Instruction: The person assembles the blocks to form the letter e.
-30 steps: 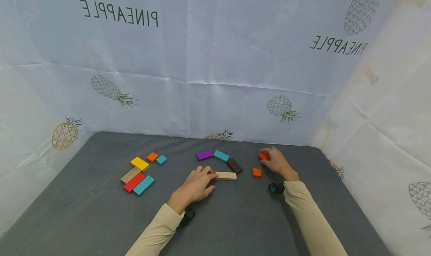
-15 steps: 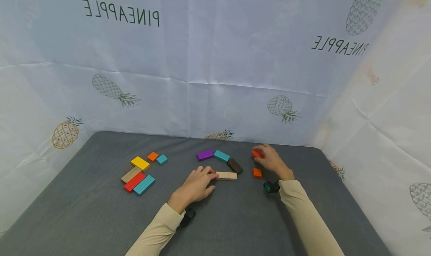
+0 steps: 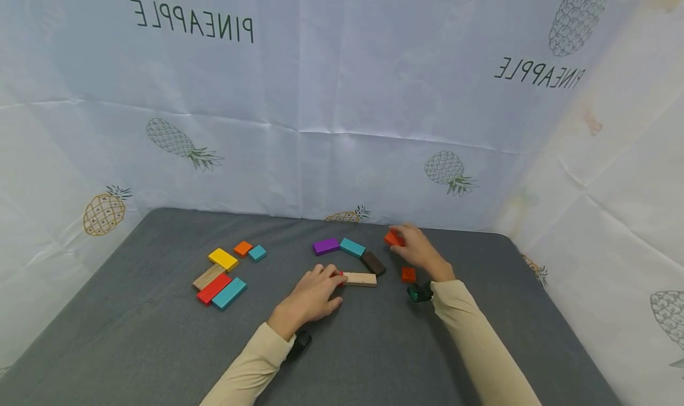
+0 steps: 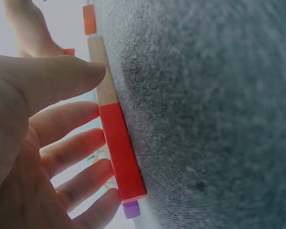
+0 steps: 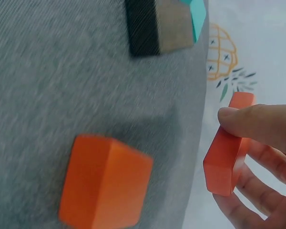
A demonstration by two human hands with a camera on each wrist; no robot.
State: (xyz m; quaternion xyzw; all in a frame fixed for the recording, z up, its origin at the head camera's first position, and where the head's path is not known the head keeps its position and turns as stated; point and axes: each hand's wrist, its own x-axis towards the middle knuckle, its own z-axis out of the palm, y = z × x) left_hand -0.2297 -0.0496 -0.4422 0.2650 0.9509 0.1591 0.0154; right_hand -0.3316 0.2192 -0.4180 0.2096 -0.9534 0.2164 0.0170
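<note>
My left hand [image 3: 312, 293] rests its fingertips along a red block [image 4: 123, 152], which lies end to end with a plain wooden block [image 3: 360, 279]. The thumb reaches over the wooden block in the left wrist view. Between thumb and fingers, my right hand [image 3: 419, 251] pinches a red-orange block [image 5: 225, 152], held above the cloth. Nearer to me on the table lies a small orange block [image 3: 408, 275]. Behind the wooden block, a purple block [image 3: 326, 247], a teal block [image 3: 352, 247] and a dark brown block [image 3: 373, 263] form a curved line.
At the left lies a group of blocks: yellow [image 3: 222, 259], wooden [image 3: 209, 276], red [image 3: 214, 288] and teal [image 3: 229, 294] ones, with a small orange block [image 3: 243, 249] and a small teal block [image 3: 257, 253] behind. A pineapple-print curtain [image 3: 342, 109] hangs behind the grey-covered table [image 3: 133, 335].
My right hand has moved left with the red-orange block, from the far right toward the dark brown block. The left hand stays in place on the red block.
</note>
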